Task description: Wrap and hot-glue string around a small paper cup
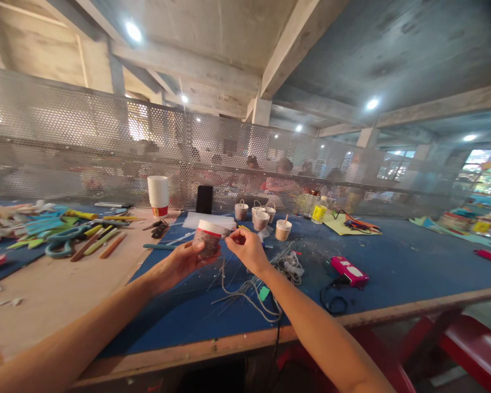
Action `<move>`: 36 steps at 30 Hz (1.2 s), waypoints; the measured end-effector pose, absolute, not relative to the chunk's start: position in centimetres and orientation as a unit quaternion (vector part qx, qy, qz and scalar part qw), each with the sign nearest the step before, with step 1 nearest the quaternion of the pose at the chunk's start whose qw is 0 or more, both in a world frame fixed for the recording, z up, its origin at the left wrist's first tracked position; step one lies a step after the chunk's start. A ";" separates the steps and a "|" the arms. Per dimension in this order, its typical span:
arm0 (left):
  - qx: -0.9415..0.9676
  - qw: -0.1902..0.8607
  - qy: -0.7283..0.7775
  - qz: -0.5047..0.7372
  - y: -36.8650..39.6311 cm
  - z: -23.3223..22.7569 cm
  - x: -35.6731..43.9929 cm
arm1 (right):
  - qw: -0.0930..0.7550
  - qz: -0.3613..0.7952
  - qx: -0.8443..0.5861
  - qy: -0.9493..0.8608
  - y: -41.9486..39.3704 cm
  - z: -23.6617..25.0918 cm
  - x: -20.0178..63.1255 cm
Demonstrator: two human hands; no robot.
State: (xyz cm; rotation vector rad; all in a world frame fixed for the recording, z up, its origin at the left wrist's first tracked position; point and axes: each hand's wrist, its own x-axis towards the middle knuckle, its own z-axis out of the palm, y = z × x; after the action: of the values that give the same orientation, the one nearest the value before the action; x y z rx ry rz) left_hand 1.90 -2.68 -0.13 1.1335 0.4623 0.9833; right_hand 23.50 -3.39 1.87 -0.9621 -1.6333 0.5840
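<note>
White-and-red cup (208, 240): lower side mottled grey, top bare | my left hand (188, 262) curls round it | my right hand (247, 250) pinches, on what I can't tell

1. The cup (208, 243) is in the left grip (186, 265), above the surface (401, 259); the right grip (246, 249) is just at its right.
2. Behind it, the phone (204, 199) stands before the perforated panel (82, 136), with the stacked cups (158, 194) to its left.
3. The small cups (261, 220) stand behind the right grip; to their right is the bottle (319, 212).
4. The hand tools (67, 239) lie on the left, the device (349, 271) on the right.
</note>
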 end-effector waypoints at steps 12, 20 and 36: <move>0.504 0.718 0.208 0.432 -3.5 0.5 2.2 | 0.546 0.216 -0.414 -0.696 -3.3 1.8 23.4; 0.491 0.741 0.186 0.419 -3.5 0.2 2.1 | 0.537 0.247 -0.407 -0.697 -2.8 1.3 23.4; 0.539 0.666 0.248 0.452 -3.4 0.4 2.4 | 0.563 0.329 -0.372 -0.660 -2.5 0.7 23.0</move>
State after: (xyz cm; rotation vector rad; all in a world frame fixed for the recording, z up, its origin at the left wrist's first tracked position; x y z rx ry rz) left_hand 2.44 -3.38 0.44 1.2176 0.5606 1.0211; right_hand 22.98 -2.51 0.73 -0.8768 -1.5549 0.7749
